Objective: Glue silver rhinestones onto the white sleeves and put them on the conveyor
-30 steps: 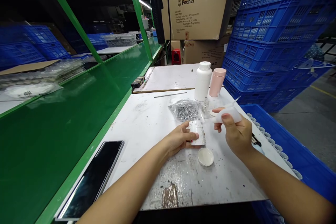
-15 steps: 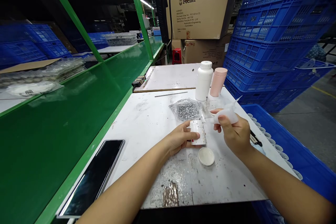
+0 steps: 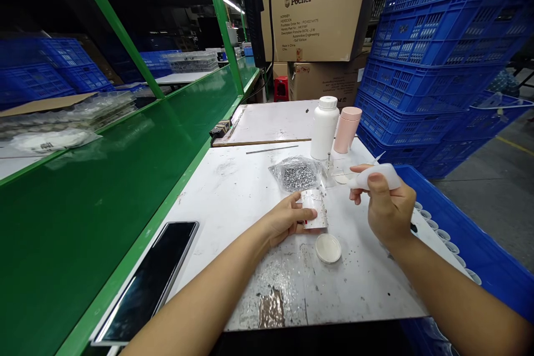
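My left hand (image 3: 287,219) grips a small white cylinder (image 3: 314,208) dotted with bits, its thumb across the side. To the right, my right hand (image 3: 386,203) is closed round a white squeeze bottle (image 3: 381,177), whose nozzle points left, apart from the cylinder. A round white lid (image 3: 328,248) lies on the table just below the cylinder. Behind my left hand sits a clear plastic bag (image 3: 297,174) of small shiny metal pieces. A small clear stand with an upright pin (image 3: 329,164) is beside the bag.
At the back of the white table (image 3: 233,178) stand a white bottle (image 3: 324,129) and a pink bottle (image 3: 347,130). A thin rod (image 3: 272,149) lies behind the bag, a phone (image 3: 148,283) at left. A blue crate (image 3: 479,245) with white cups borders the right edge.
My right hand has moved right with the squeeze bottle, away from the white cylinder. My left hand and the cylinder have hardly moved.
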Motion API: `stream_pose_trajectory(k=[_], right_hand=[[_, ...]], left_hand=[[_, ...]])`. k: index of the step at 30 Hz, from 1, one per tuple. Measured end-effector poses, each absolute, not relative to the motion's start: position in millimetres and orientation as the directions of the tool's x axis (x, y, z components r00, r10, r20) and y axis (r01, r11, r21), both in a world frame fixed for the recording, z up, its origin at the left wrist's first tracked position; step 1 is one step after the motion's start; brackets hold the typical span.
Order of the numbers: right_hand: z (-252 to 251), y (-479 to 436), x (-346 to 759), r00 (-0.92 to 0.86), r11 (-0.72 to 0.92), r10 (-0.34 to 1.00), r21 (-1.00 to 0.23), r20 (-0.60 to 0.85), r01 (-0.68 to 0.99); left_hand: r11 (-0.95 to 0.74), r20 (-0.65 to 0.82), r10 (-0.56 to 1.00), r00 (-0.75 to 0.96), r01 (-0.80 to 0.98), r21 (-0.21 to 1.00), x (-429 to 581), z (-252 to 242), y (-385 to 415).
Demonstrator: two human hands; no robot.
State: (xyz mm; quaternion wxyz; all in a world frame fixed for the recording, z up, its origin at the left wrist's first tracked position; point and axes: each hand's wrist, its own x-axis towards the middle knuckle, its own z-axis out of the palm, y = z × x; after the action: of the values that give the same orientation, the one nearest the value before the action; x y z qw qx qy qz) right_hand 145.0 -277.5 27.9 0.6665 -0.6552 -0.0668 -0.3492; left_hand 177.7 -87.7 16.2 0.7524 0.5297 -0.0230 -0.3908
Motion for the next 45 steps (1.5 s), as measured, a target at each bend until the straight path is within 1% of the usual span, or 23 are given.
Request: stream_pose_trajectory(k=[3,7,10,13,16,21,26,29,34,45], right_hand=[[29.7,-277.6,145.4,0.75,-0.066,-0.397,-0.831,0.529,0.552],[32.1,-279.1,144.9,0.752,-0.031,-0.429,-0.84,0.501,0.542],[33.3,-281.0,145.7,0.752,-0.018,-0.442,-0.843,0.488,0.537],[33.3,-281.4,146.5,0.759,-0.011,-0.431,-0.844,0.487,0.536],[32.6,-280.0,146.3,0.761,-0.021,-0.414,-0.841,0.5,0.541],[30.4,-277.3,144.1,0.75,-0.083,-0.377,-0.826,0.544,0.557],[25.9,-276.8,139.2,0.779,-0.249,-0.275,-0.824,0.564,0.508],[22.4,-277.5,137.7,0.788,-0.311,-0.228,-0.81,0.571,0.497],[19.5,-278.2,138.7,0.785,-0.344,-0.175,-0.784,0.594,0.517],[19.2,-277.3,139.7,0.779,-0.38,-0.149,-0.762,0.609,0.524]], left_hand=[[0.171,-0.373,-0.606,0.702,0.573,0.801,178.1,15.4,-87.2],[0.241,-0.326,-0.642,0.693,0.587,0.773,179.9,12.1,-85.8],[0.263,-0.33,-0.629,0.704,0.592,0.762,181.4,9.9,-84.7],[0.286,-0.35,-0.616,0.706,0.614,0.736,182.4,8.2,-83.5],[0.305,-0.336,-0.645,0.686,0.634,0.711,183.0,6.6,-82.9],[0.277,-0.306,-0.666,0.68,0.607,0.745,182.7,5.6,-84.7],[0.243,-0.29,-0.687,0.667,0.586,0.773,181.3,8.3,-86.1],[0.229,-0.292,-0.686,0.666,0.579,0.783,181.5,8.2,-86.0],[0.232,-0.279,-0.694,0.664,0.573,0.786,181.9,6.8,-85.9],[0.235,-0.291,-0.683,0.67,0.578,0.781,181.5,6.9,-85.9]])
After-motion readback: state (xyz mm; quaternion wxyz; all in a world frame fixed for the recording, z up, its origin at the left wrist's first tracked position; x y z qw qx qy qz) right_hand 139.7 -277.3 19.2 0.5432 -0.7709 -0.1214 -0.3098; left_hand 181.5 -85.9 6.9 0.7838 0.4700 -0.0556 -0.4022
